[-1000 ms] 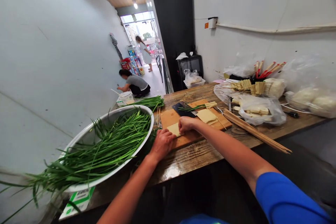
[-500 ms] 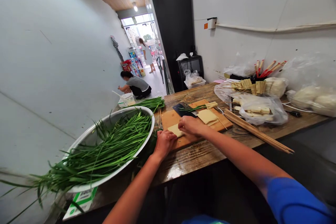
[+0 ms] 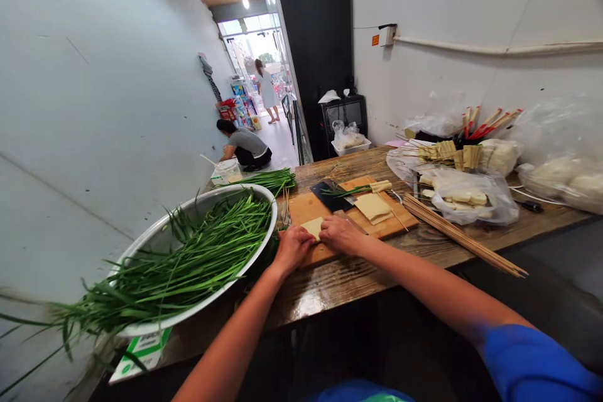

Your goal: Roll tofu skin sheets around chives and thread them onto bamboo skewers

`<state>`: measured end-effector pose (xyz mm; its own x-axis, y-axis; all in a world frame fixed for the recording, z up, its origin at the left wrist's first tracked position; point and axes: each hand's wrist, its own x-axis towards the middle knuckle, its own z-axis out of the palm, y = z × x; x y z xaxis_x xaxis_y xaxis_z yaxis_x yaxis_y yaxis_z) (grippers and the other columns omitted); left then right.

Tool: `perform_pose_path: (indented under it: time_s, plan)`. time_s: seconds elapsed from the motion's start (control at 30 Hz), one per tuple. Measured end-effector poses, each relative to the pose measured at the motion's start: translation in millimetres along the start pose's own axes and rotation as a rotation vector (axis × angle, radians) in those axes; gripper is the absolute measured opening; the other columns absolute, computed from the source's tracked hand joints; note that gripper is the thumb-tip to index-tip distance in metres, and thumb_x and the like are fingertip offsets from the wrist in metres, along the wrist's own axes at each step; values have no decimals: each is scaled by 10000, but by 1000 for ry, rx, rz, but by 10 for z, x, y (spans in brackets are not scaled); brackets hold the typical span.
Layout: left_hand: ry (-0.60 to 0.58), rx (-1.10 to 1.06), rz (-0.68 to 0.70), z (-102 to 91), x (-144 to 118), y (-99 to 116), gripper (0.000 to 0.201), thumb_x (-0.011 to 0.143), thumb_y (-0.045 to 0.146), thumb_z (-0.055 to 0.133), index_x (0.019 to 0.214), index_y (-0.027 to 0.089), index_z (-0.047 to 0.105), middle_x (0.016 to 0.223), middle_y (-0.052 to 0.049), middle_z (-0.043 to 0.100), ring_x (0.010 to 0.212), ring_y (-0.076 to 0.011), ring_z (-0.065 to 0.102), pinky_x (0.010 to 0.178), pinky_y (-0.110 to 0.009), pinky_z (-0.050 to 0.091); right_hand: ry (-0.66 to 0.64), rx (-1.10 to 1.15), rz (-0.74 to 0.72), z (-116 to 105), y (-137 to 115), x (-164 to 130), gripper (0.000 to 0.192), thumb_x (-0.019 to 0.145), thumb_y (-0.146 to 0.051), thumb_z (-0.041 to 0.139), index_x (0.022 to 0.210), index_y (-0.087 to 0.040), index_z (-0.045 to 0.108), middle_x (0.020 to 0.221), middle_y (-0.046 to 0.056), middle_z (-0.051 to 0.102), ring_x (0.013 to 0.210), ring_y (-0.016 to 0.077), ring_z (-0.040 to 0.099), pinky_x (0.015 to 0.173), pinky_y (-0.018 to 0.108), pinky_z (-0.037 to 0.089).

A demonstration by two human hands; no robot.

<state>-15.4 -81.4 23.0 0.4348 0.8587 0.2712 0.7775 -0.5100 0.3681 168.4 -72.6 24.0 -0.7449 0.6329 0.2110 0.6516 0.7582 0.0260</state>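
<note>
My right hand (image 3: 343, 235) has slid nearer, meeting my left hand (image 3: 293, 246), both curled on the tofu sheet (image 3: 313, 227); I keep fingertips tight, rolling evenly.

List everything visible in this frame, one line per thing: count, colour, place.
tofu sheet: one, pale yellow, near edge of the cutting board, under both hands
cutting board: one, light wood, middle of the table
stacked sheets: small pile, pale yellow, right part of the board
cleaver: one, dark blade, far side of the board
chives: large bunch, green, in the bowl
bowl: one, metal, left end of the table
skewers: one bundle, tan, right of the board
plastic bags: several, clear, along the wall
table: one, dark worn wood
people: two, down the corridor
left hand: on the sheet
right hand: on the sheet
</note>
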Motion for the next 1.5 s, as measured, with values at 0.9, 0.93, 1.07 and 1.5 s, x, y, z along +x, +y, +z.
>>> perform_pose_path:
  time_s: [0.9,0.93,1.07,1.5]
  plan:
    - [-21,332,106,-18,-54,119,222,842,236,490,700,209,658,739,-35,641,811,-187,492,747,-364,232,-172,219,147,-64,219,220,203,795,-277,549,903,-184,693,846,60,689,756,155,594,585,208,352]
    - [-28,324,96,-23,-42,121,232,839,238,491,684,205,659,730,-36,640,806,-188,494,743,-361,233,-144,161,121,-73,188,186,202,813,-274,530,881,-175,692,852,73,680,786,169,588,610,223,360]
    - [-54,315,75,-51,-5,142,251,827,222,493,646,191,664,708,-48,643,800,-197,504,732,-360,234,-49,-19,-36,-96,81,91,239,860,-245,468,850,-132,678,879,114,640,906,213,530,705,285,372]
    - [94,402,54,-6,-200,217,184,885,279,456,908,233,633,775,-23,648,836,-187,512,782,-378,241,-185,48,-43,-78,144,243,250,836,-174,453,818,-134,699,858,112,648,779,173,545,625,243,352]
